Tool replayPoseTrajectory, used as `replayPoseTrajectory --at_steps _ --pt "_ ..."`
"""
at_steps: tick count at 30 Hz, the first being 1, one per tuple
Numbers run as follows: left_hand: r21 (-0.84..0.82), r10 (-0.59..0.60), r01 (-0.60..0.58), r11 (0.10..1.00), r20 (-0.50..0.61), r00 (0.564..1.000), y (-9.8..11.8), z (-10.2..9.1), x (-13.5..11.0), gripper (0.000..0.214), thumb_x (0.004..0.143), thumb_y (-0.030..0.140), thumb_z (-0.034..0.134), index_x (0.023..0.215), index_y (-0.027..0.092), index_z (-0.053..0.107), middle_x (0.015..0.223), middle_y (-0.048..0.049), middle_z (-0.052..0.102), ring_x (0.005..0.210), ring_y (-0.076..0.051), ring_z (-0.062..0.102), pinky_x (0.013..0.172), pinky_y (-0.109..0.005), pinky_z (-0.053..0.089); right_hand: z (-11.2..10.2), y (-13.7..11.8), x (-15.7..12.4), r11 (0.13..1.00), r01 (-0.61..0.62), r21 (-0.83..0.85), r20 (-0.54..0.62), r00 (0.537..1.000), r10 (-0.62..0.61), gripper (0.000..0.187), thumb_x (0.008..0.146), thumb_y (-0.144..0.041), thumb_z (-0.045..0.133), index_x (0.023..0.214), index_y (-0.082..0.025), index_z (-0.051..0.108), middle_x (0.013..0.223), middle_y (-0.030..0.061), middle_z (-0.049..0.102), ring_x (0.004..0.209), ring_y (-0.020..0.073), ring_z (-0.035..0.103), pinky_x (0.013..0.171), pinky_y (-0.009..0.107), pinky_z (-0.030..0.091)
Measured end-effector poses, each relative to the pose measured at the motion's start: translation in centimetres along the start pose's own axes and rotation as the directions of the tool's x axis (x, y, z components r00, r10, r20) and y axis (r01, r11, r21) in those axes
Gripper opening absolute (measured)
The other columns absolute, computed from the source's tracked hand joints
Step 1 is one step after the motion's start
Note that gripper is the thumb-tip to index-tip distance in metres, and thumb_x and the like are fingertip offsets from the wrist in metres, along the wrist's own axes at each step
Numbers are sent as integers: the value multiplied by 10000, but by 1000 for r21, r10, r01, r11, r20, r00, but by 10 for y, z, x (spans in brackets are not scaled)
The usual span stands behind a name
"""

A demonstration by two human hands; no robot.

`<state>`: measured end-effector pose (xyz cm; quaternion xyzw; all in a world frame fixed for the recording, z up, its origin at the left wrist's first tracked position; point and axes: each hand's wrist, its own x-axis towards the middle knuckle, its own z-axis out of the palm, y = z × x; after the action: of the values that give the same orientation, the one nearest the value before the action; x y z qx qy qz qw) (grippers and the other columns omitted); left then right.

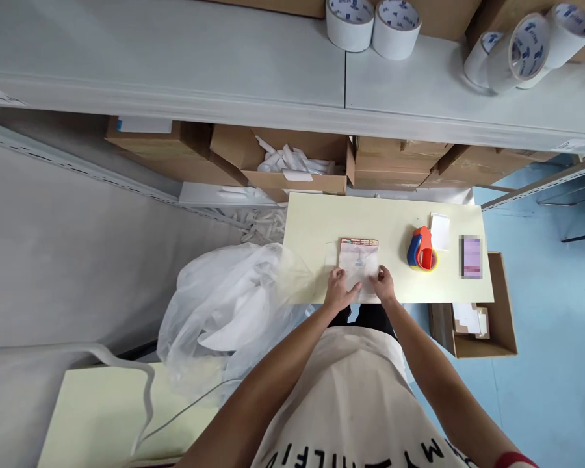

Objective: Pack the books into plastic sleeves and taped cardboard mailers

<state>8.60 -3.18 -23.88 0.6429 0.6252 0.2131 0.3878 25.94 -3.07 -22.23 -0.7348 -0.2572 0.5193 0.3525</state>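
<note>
A thin, whitish translucent bag (pixel 359 260) lies on the pale yellow table (pixel 316 221) in front of me. A strip with red and coloured printing (pixel 359 242) shows along its far edge; what it belongs to is partly covered. My left hand (pixel 340 291) grips the bag's near left edge, its thumb lying across toward the middle. At the near right edge, my right hand (pixel 383 285) pinches the bag between thumb and fingers. A red and blue tape dispenser (pixel 422 248) with yellow tape stands to the right of my right hand.
White cards (pixel 439 232) and a blurred purple item (pixel 472 257) lie at the table's right. An open carton (pixel 502 305) stands on the floor beyond. Clear plastic sheeting (pixel 224 305) is heaped at left. Tape rolls (pixel 350 29) sit on the shelf (pixel 199 58) above several cardboard boxes (pixel 394 162).
</note>
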Motion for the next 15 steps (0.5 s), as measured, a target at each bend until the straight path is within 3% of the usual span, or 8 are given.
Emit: replayPoseTrajectory --at_steps 4,7,10,12,15 --pt "-117 -43 44 992 12 999 5 -4 3 639 690 518 728 1184 138 588 1289 -165 477 1253 -322 472 1087 -474 389 -2 -22 -1 993 -45 108 109 993 33 318 596 -379 687 851 -207 608 745 10 669 718 207 624 684 354 519" --pt "-293 -42 73 953 112 993 20 4 12 547 716 504 700 1122 145 628 1266 -155 528 1222 -306 514 1042 -438 430 -17 -36 -11 978 -7 208 157 987 -26 332 629 -367 689 903 -222 570 816 0 684 738 191 632 698 336 521" --pt "-443 -68 146 885 187 980 36 14 23 373 774 510 635 940 180 682 1147 -114 632 1188 -287 543 1017 -399 437 -26 -48 -23 974 54 220 121 989 -83 355 635 -324 692 936 -236 527 834 -9 667 752 182 620 685 313 509" --pt "-474 -118 191 860 178 977 40 15 29 331 809 512 589 817 195 685 1056 -99 678 1221 -294 519 1034 -399 413 -21 -56 -29 985 71 160 104 991 -89 361 637 -316 684 944 -242 510 822 -13 647 730 175 600 656 298 494" --pt "-492 -198 249 835 154 968 34 7 37 328 811 501 586 769 190 682 957 -104 704 1190 -304 543 985 -399 441 4 -65 -34 996 79 33 97 992 -82 349 645 -323 682 929 -251 492 799 -26 608 665 159 561 610 289 472"
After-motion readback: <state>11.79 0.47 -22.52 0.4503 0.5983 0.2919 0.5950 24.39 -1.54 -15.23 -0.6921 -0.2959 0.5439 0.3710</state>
